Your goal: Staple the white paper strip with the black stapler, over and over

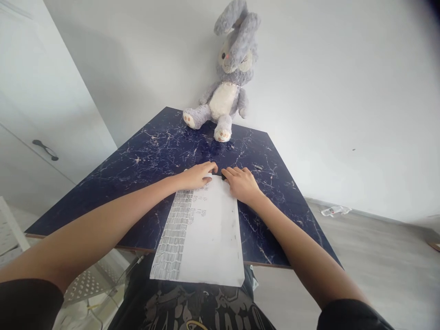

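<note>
A stack of paper sheets (pixel 216 229) lies over the near edge of the dark blue table, its lower part sticking out toward my lap. Rows of grey print run down its left side, with a few lines of small text near the top. My left hand (pixel 199 176) is at the top left edge, fingers curled, a bit of white paper between finger and thumb. At the top right, my right hand (pixel 241 184) has its fingers bent around a small black object (pixel 223 177), mostly hidden, against the paper's edge.
A grey plush rabbit (pixel 223 101) sits at the back of the marbled table (pixel 147 156), against the wall. A small dark piece (pixel 258 167) lies right of my right hand. A white cabinet (pixel 44 105) stands left. A clear plastic item (pixel 333 211) is on the floor.
</note>
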`<action>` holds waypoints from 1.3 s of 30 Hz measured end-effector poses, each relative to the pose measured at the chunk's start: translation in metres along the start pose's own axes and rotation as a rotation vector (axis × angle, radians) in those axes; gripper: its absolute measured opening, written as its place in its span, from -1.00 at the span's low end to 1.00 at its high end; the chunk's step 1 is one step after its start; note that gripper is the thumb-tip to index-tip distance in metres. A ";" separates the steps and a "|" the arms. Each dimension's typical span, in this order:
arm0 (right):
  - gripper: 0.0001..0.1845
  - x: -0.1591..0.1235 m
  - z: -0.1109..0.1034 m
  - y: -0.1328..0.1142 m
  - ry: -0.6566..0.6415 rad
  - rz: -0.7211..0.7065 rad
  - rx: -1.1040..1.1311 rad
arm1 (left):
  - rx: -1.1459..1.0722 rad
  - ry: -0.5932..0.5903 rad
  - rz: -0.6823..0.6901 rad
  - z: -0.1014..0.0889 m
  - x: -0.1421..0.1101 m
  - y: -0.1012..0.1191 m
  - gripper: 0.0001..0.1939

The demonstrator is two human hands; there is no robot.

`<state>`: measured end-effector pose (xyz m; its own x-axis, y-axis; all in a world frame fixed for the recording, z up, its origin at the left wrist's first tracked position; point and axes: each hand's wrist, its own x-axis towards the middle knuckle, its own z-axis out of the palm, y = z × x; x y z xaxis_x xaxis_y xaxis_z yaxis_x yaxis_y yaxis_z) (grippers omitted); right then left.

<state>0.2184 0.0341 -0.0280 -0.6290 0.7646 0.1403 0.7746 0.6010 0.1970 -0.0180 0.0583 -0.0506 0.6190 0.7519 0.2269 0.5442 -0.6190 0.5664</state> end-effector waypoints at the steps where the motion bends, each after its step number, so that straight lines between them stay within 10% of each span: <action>1: -0.62 0.000 0.000 -0.001 -0.002 -0.005 -0.009 | -0.005 0.012 -0.011 0.000 0.000 0.000 -0.71; 12: -0.59 -0.003 0.002 0.032 0.166 0.238 0.309 | 0.034 -0.033 -0.020 -0.002 -0.001 -0.001 -0.80; 20: -0.69 -0.013 -0.007 0.058 0.003 0.309 0.267 | 0.195 -0.042 0.011 -0.007 -0.002 0.001 -0.75; 24: -0.75 -0.012 -0.013 0.053 0.280 0.591 0.283 | 0.222 -0.017 -0.010 -0.005 -0.001 -0.003 -0.76; 33: -0.86 -0.003 -0.009 -0.052 0.176 0.201 0.529 | 0.082 0.503 -0.184 -0.019 0.003 -0.017 -0.75; 39: -0.82 -0.026 -0.005 -0.022 0.120 0.239 0.509 | 0.076 0.505 -0.185 -0.015 0.004 -0.030 -0.77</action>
<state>0.2172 -0.0006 -0.0308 -0.4125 0.8791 0.2387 0.8120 0.4736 -0.3411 -0.0407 0.0830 -0.0544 0.1700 0.8539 0.4919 0.6692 -0.4664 0.5784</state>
